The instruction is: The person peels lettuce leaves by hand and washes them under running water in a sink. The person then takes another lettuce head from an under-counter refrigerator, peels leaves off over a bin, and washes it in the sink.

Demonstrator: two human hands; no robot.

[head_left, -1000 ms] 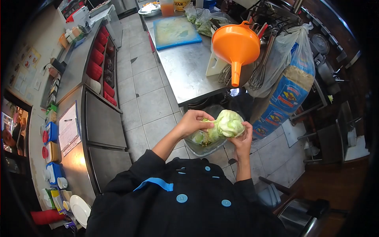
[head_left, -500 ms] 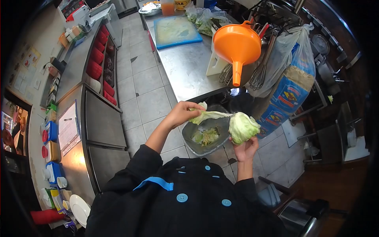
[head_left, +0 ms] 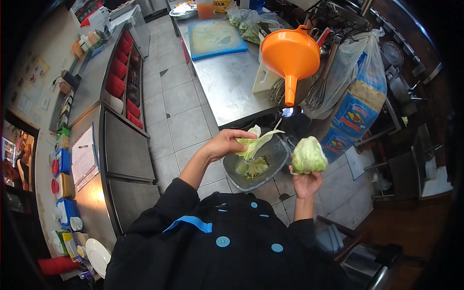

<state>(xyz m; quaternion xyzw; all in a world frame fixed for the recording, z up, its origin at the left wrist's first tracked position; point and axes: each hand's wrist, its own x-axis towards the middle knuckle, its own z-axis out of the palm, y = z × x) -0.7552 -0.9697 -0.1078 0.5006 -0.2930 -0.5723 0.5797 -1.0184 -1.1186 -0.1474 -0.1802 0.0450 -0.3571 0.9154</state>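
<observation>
My left hand (head_left: 225, 144) pinches a torn lettuce leaf (head_left: 258, 143), pale green and curled, above the near left part of a grey bin (head_left: 281, 166). Inside the bin lie lettuce scraps (head_left: 255, 167). To the right of the bin, my right hand (head_left: 306, 182) holds a round lettuce head (head_left: 309, 155) from below, its fingers partly hidden under it. The leaf and the head are apart.
Ahead stands a steel table (head_left: 227, 92) with a blue-edged cutting board (head_left: 215, 38). An orange funnel (head_left: 290, 54) hangs over its right side, beside whisks (head_left: 316, 92) and a bagged blue package (head_left: 355, 113). A steel counter (head_left: 92, 108) runs along the left.
The leaf has come away from the lettuce head and stays in my left hand. My right hand has moved slightly right with the head.
</observation>
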